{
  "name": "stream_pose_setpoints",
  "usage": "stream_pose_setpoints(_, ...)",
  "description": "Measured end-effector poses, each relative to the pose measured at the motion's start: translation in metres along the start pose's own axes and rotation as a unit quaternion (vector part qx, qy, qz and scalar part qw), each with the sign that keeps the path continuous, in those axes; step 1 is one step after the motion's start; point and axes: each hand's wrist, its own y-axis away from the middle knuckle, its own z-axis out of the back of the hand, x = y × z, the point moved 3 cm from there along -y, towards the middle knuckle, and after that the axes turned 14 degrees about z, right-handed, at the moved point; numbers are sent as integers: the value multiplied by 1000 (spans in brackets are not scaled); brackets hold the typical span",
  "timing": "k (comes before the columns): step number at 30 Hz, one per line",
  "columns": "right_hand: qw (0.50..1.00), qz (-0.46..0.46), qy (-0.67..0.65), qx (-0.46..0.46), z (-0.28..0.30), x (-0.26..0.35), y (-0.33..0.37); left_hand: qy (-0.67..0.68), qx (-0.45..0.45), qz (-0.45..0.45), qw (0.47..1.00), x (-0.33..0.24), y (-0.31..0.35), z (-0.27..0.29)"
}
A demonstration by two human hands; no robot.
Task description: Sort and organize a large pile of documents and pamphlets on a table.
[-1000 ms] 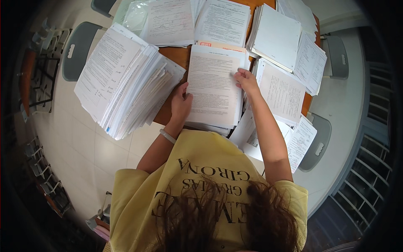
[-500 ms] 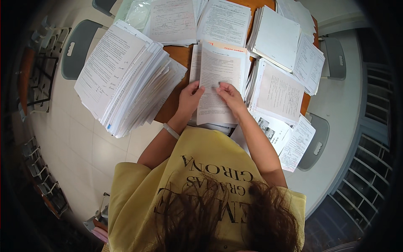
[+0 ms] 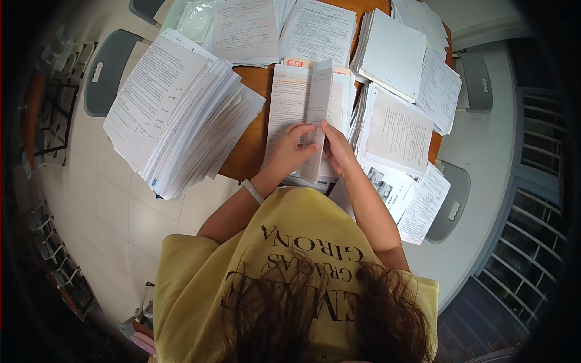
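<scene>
A narrow folded sheet of printed paper stands partly raised over a stack of printed papers in front of me. My right hand is closed on the folded sheet's right side, with the thumb near its edge and the other fingers partly hidden behind it. On the left side, my left hand has its thumb and forefinger apart, their tips against the sheet. Orange-red printing shows along the top of the papers beneath.
A tall fanned pile of papers leans at the left of the brown table. More piles crowd the right side, one topped by a white cover. Grey chairs flank the table. A clear plastic bag lies at the far left.
The sheet that lay broad and flat between my hands is now folded narrow and tilted up. Printed papers at its left are uncovered. My left hand has shifted right, closer to my right hand.
</scene>
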Motion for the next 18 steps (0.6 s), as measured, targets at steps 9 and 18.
stream_pose_setpoints(9, 995, 13, -97, 15, 0, -2, -3, -38, -75, 16, 996, -9, 1, -5)
stream_pose_setpoints(18, 998, 31, -49, 3, -3, 1, 2, -11, -45, 16, 999, 0, -5, -1)
